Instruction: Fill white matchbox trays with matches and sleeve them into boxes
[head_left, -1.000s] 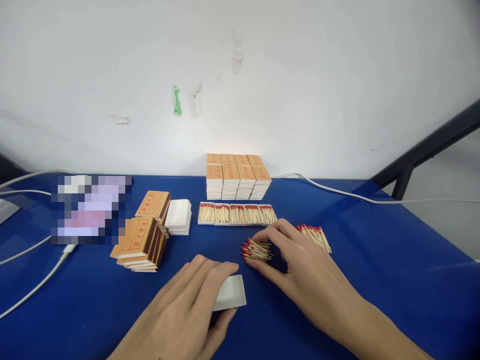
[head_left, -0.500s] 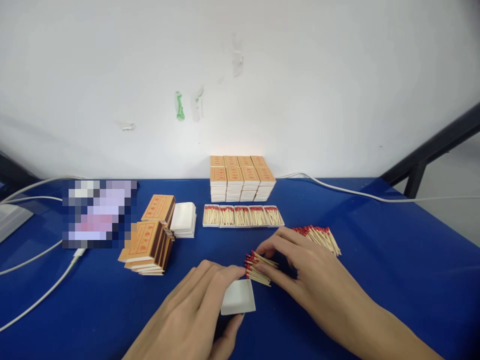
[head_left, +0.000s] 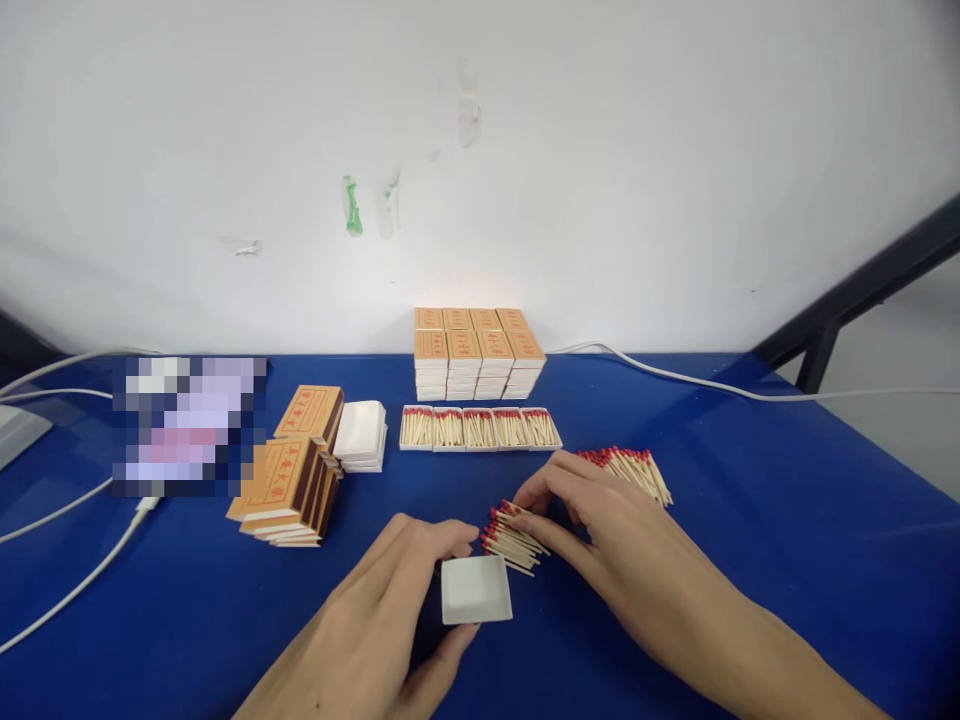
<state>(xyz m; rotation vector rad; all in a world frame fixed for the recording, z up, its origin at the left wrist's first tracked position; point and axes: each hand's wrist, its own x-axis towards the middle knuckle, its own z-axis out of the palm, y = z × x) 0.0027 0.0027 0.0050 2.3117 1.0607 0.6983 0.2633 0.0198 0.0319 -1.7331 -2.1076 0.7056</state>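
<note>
My left hand (head_left: 375, 600) grips an empty white matchbox tray (head_left: 476, 590) between thumb and fingers, its open side facing up. Just beyond the tray lies a small bunch of red-tipped matches (head_left: 514, 545), heads toward the left. My right hand (head_left: 615, 540) pinches some matches at the top of this bunch between thumb and fingertips; how many is unclear. Behind that hand, partly covered by it, rests a larger heap of matches (head_left: 634, 475). Several filled trays (head_left: 480, 430) stand side by side in a row farther back.
Closed matchboxes (head_left: 480, 350) are stacked against the wall. To the left are piles of orange matchbox sleeves (head_left: 281, 480) and stacked white trays (head_left: 360, 435). A blurred-out object (head_left: 191, 430) with a white cable (head_left: 97, 565) lies at far left. Another cable (head_left: 675, 380) runs along the right back.
My left index finger has drawn back from the match heads and bent toward the tray. My right hand stays at the bunch, where the lower matches have spread a little. The view has shifted slightly.
</note>
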